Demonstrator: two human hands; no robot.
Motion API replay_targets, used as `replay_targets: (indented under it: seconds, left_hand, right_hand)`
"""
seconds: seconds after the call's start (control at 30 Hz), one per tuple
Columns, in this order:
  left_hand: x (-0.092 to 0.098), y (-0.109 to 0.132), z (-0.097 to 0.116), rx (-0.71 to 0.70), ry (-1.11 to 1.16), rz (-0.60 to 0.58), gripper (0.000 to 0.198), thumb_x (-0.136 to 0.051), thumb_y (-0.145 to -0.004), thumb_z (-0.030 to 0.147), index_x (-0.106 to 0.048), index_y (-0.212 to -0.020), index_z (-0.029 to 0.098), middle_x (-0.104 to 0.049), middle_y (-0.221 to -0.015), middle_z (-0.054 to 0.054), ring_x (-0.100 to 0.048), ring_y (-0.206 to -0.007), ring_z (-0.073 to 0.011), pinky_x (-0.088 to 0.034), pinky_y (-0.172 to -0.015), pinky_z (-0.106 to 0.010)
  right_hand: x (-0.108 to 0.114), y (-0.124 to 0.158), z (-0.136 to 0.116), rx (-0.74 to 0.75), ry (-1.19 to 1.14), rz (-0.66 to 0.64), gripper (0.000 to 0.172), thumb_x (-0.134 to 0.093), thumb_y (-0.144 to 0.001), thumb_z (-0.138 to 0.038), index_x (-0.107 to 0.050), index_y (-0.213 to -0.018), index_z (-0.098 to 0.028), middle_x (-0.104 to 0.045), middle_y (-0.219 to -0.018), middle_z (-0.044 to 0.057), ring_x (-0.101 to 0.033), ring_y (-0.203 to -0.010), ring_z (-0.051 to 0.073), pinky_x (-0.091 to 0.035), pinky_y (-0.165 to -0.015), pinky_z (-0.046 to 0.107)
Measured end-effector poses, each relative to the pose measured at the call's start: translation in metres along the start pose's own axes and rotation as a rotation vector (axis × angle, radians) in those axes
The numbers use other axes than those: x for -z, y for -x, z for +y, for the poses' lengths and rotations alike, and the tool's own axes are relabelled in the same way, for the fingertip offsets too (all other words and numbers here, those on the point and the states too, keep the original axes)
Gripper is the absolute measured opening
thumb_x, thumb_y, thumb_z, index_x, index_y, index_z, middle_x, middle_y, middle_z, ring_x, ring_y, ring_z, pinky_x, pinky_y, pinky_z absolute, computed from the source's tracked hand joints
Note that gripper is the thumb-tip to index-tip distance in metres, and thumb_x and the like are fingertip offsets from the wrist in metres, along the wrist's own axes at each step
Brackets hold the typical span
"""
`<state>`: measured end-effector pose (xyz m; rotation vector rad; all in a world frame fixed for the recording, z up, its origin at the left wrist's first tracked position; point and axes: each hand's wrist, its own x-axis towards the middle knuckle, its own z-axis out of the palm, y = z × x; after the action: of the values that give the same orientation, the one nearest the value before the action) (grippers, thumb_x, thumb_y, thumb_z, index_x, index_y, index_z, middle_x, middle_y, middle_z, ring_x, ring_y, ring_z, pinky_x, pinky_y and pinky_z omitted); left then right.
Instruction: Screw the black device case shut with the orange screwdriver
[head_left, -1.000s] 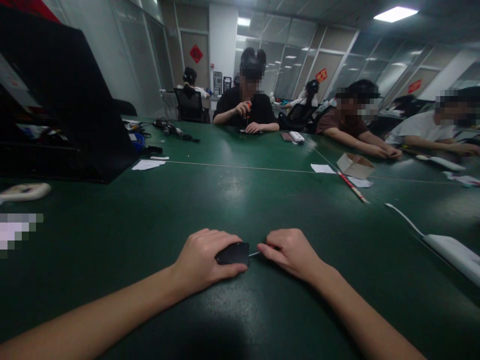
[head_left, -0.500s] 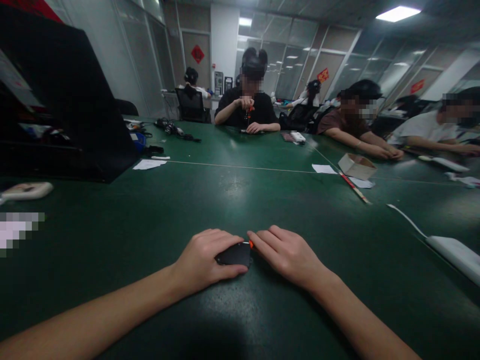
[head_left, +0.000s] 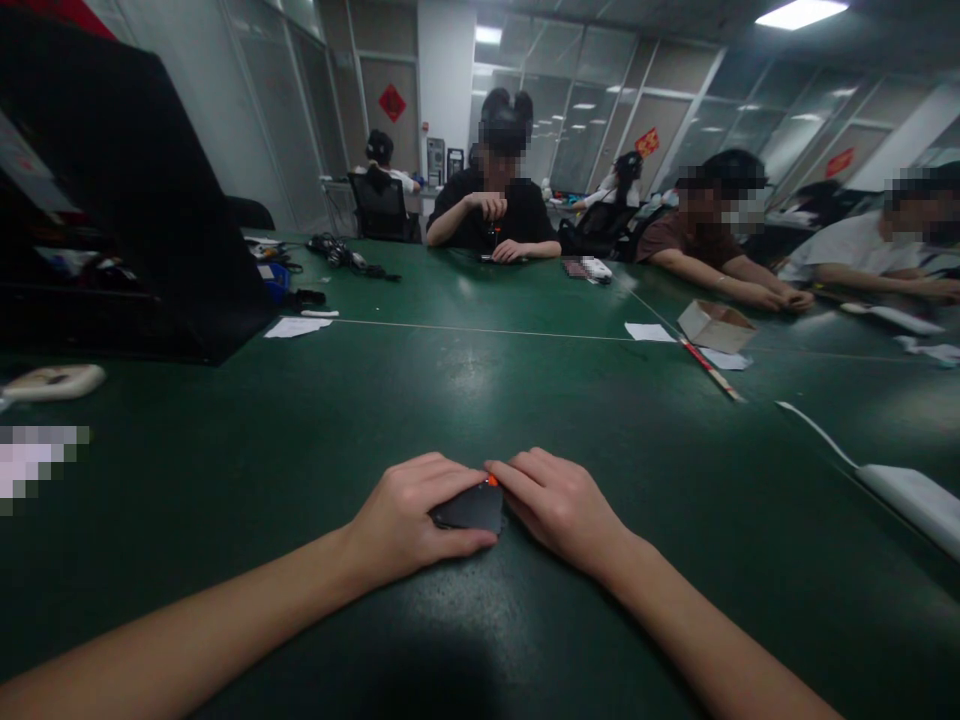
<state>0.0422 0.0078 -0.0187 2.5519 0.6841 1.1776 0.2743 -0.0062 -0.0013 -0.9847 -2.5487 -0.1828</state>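
My left hand [head_left: 409,520] lies on the green table [head_left: 480,390] with its fingers wrapped round a small flat black object [head_left: 471,510], thumb along its near edge. My right hand [head_left: 553,500] sits right beside it, fingers closed on a thin tool with an orange handle [head_left: 491,481]. Only the orange end shows between my fingertips, at the black object's top right corner. The tool's tip is hidden.
A black case [head_left: 127,200] stands at the far left, with a white device [head_left: 52,382] before it. A white power strip [head_left: 911,500] lies at the right. A small cardboard box [head_left: 714,325], paper slips and a red-and-white stick lie farther off. Other people sit along the far and right edges.
My right hand has slid left to meet the black object. The tool, whose metal shaft showed earlier, is now up against the object with only its orange end visible. My left hand stayed put.
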Motion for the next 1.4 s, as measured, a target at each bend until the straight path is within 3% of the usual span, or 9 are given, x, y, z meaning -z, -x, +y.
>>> replay_targets:
  seconds: [0.23, 0.43, 0.7, 0.83, 0.9, 0.97, 1.1, 1.27, 1.4]
  left_hand:
    - [0.007, -0.002, 0.002, 0.008, 0.047, 0.065, 0.046, -0.074, -0.080, 0.051, -0.069, -0.112, 0.018, -0.074, -0.107, -0.012, -0.068, -0.099, -0.0256, -0.054, -0.089, -0.041]
    - [0.013, -0.004, 0.001, 0.150, 0.254, 0.243, 0.058, -0.057, -0.084, 0.070, -0.071, -0.099, 0.016, -0.070, -0.083, -0.008, -0.065, -0.076, -0.0199, -0.051, -0.067, -0.031]
    - [0.011, -0.004, 0.001, 0.081, 0.300, 0.151, 0.053, -0.068, -0.080, 0.063, -0.072, -0.103, 0.016, -0.071, -0.085, -0.009, -0.065, -0.075, -0.0189, -0.050, -0.066, -0.029]
    - [0.010, -0.003, 0.000, 0.037, 0.279, 0.150, 0.051, -0.070, -0.080, 0.060, -0.072, -0.107, 0.016, -0.071, -0.086, -0.009, -0.065, -0.077, -0.0193, -0.052, -0.067, -0.030]
    - [0.010, -0.003, 0.000, 0.017, 0.258, 0.162, 0.052, -0.069, -0.081, 0.060, -0.072, -0.109, 0.017, -0.071, -0.086, -0.009, -0.065, -0.077, -0.0196, -0.052, -0.067, -0.030]
    - [0.009, -0.003, 0.000, -0.015, 0.229, 0.160, 0.053, -0.068, -0.081, 0.061, -0.071, -0.110, 0.017, -0.070, -0.086, -0.009, -0.065, -0.077, -0.0201, -0.053, -0.067, -0.031]
    - [0.009, -0.004, 0.002, -0.113, 0.176, 0.133, 0.056, -0.065, -0.083, 0.061, -0.068, -0.116, 0.017, -0.070, -0.087, -0.010, -0.065, -0.079, -0.0208, -0.053, -0.070, -0.032]
    - [0.010, -0.001, 0.007, -0.209, 0.145, 0.207, 0.059, -0.064, -0.084, 0.061, -0.061, -0.126, 0.020, -0.066, -0.089, -0.008, -0.064, -0.081, -0.0210, -0.053, -0.071, -0.033]
    - [0.011, 0.000, 0.010, -0.292, 0.052, 0.143, 0.057, -0.065, -0.087, 0.056, -0.058, -0.131, 0.020, -0.065, -0.090, -0.007, -0.064, -0.086, -0.0225, -0.053, -0.076, -0.036]
  right_hand:
    - [0.004, 0.004, 0.014, -0.164, -0.072, -0.164, 0.025, -0.045, -0.101, -0.026, -0.063, -0.117, -0.017, -0.070, -0.095, 0.009, -0.065, -0.085, 0.020, -0.051, -0.076, 0.032]
    - [0.010, 0.011, 0.027, -0.293, -0.009, -0.150, 0.024, -0.049, -0.099, -0.028, -0.063, -0.115, -0.018, -0.067, -0.099, 0.009, -0.065, -0.090, 0.021, -0.051, -0.075, 0.032]
    - [0.015, 0.008, 0.020, -0.271, -0.007, -0.118, 0.026, -0.051, -0.098, -0.035, -0.069, -0.103, -0.017, -0.067, -0.097, 0.010, -0.061, -0.087, 0.022, -0.050, -0.074, 0.035]
    - [0.018, 0.003, -0.002, -0.106, -0.161, 0.113, 0.053, -0.062, -0.088, -0.058, -0.064, -0.117, -0.013, -0.067, -0.110, 0.017, -0.061, -0.096, 0.028, -0.050, -0.083, 0.044]
    - [0.014, -0.001, -0.019, -0.088, -0.250, 0.094, 0.074, -0.071, -0.076, -0.068, -0.060, -0.125, -0.014, -0.067, -0.114, 0.017, -0.061, -0.099, 0.031, -0.050, -0.086, 0.047]
    - [0.007, -0.004, -0.035, -0.160, -0.347, 0.024, 0.074, -0.076, -0.073, -0.063, -0.057, -0.127, -0.015, -0.067, -0.117, 0.016, -0.061, -0.100, 0.030, -0.051, -0.088, 0.046]
    - [-0.006, -0.007, -0.049, -0.261, -0.461, -0.067, 0.036, -0.071, -0.083, -0.033, -0.061, -0.115, -0.020, -0.070, -0.110, 0.010, -0.062, -0.099, 0.026, -0.051, -0.089, 0.042]
    - [-0.003, -0.006, -0.049, -0.331, -0.589, -0.021, 0.035, -0.069, -0.079, -0.021, -0.060, -0.112, -0.020, -0.070, -0.102, 0.007, -0.066, -0.092, 0.023, -0.052, -0.079, 0.035]
    - [-0.001, -0.009, -0.054, -0.303, -0.730, 0.094, 0.043, -0.064, -0.077, -0.010, -0.060, -0.118, -0.022, -0.069, -0.117, 0.008, -0.065, -0.108, 0.022, -0.051, -0.093, 0.034]
